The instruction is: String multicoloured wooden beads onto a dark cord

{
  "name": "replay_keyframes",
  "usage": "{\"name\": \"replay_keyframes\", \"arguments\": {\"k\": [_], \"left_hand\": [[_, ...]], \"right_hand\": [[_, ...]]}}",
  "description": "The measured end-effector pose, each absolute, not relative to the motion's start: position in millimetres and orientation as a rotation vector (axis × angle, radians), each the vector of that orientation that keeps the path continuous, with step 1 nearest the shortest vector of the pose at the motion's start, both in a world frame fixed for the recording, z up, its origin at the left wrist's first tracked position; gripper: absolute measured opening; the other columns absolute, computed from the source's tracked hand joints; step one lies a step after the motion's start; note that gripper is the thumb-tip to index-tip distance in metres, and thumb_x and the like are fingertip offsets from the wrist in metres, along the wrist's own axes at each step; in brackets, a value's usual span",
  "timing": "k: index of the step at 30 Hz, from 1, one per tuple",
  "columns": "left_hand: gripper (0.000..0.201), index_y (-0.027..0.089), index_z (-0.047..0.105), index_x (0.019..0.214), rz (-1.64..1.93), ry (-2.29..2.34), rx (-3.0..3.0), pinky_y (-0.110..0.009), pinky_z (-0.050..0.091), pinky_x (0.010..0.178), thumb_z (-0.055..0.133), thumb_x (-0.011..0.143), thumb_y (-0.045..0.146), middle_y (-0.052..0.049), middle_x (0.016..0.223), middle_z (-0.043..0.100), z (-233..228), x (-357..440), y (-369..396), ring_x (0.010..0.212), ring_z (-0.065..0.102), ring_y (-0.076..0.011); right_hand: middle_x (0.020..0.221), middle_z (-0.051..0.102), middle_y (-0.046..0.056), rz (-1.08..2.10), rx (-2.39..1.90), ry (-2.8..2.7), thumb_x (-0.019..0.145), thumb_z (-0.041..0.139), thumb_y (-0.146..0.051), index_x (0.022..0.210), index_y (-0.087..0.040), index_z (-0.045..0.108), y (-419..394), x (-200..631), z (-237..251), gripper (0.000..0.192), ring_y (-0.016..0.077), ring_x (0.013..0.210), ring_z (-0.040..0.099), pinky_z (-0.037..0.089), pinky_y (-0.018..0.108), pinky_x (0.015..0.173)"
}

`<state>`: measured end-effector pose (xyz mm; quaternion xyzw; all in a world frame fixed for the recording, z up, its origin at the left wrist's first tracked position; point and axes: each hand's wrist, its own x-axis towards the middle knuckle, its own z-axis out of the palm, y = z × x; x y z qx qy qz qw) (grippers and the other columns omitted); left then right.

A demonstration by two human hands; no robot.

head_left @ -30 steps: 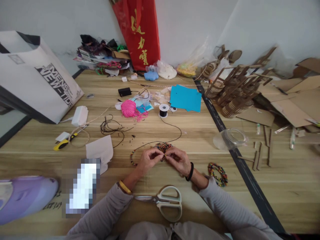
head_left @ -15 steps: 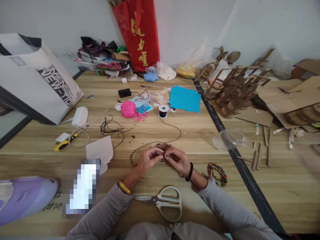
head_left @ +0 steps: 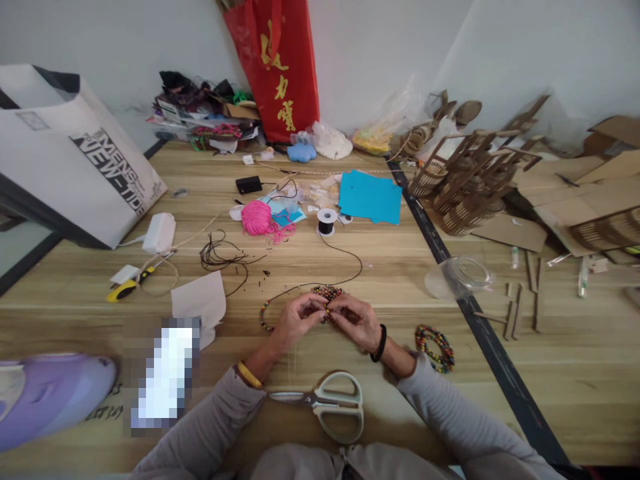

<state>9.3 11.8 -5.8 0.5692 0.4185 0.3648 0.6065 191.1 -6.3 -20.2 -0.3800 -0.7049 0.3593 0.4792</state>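
Note:
Fingertips of my left hand (head_left: 299,319) and my right hand (head_left: 359,322) meet, both pinched on a strand of small colourful beads (head_left: 327,292). Part of the strand is hidden behind my fingers; one stretch curves out to the left of my left hand. From it a thin black cord runs back to a white spool of black cord (head_left: 327,222). Scissors with pale handles (head_left: 341,408) lie on the table below my hands. A finished-looking coil of beads (head_left: 435,349) rests to the right of my right wrist.
Left of my hands lie a white cloth or paper piece (head_left: 200,298), loose black cord (head_left: 225,257) and a yellow cutter (head_left: 123,291). Pink yarn (head_left: 257,218) and blue sheets (head_left: 370,197) are farther back. Wooden basket-like models (head_left: 465,183) stand at right.
My hands stay in nearly the same place, still pinching the beads, with only slight finger movement. At the far right edge, a blurred shape has moved away.

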Motion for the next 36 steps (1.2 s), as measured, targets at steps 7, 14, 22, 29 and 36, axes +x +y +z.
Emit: {"name": "replay_keyframes", "arguments": {"k": [7, 14, 22, 29, 36], "left_hand": [[0.021, 0.013, 0.067, 0.091, 0.891, 0.975, 1.383, -0.026, 0.050, 0.072, 0.066, 0.077, 0.029, -0.007, 0.083, 0.069, -3, 9, 11, 0.077, 0.063, -0.0165], [0.022, 0.013, 0.068, 0.088, 1.108, 1.022, 1.490, -0.029, 0.046, 0.083, 0.052, 0.088, 0.028, -0.008, 0.091, 0.067, 8, 4, 8, 0.090, 0.061, -0.0190], [0.018, 0.014, 0.068, 0.089, 0.937, 1.004, 1.588, -0.028, 0.047, 0.079, 0.057, 0.085, 0.027, -0.007, 0.087, 0.069, -1, 5, 7, 0.084, 0.062, -0.0181], [0.015, 0.013, 0.069, 0.083, 0.838, 0.994, 1.608, -0.026, 0.046, 0.069, 0.066, 0.077, 0.026, -0.006, 0.079, 0.069, -7, 9, 9, 0.073, 0.061, -0.0162], [0.013, 0.012, 0.068, 0.075, 0.843, 1.002, 1.570, -0.023, 0.041, 0.061, 0.066, 0.076, 0.025, -0.003, 0.069, 0.065, -6, 9, 10, 0.064, 0.055, -0.0131]], "right_hand": [[0.081, 0.065, 0.006, 0.801, -0.921, -1.776, 0.094, 0.050, -0.027, 0.090, -0.019, 0.061, -6, 192, -19, 0.014, 0.0165, 0.076, 0.060, 0.051, 0.030, 0.068], [0.087, 0.062, 0.008, 0.589, -0.840, -1.931, 0.095, 0.046, -0.021, 0.095, -0.019, 0.059, -8, 191, -16, 0.013, 0.0182, 0.084, 0.060, 0.051, 0.033, 0.075], [0.088, 0.060, 0.007, 0.524, -0.834, -1.916, 0.094, 0.047, -0.019, 0.097, -0.020, 0.060, -9, 192, -14, 0.013, 0.0171, 0.081, 0.058, 0.051, 0.032, 0.072], [0.089, 0.059, 0.007, 0.514, -0.857, -1.915, 0.094, 0.049, -0.019, 0.098, -0.020, 0.060, -9, 192, -18, 0.011, 0.0174, 0.083, 0.059, 0.053, 0.033, 0.073], [0.089, 0.060, 0.007, 0.546, -0.860, -1.904, 0.092, 0.051, -0.017, 0.098, -0.020, 0.060, -10, 192, -21, 0.011, 0.0170, 0.083, 0.059, 0.053, 0.032, 0.073]]}}
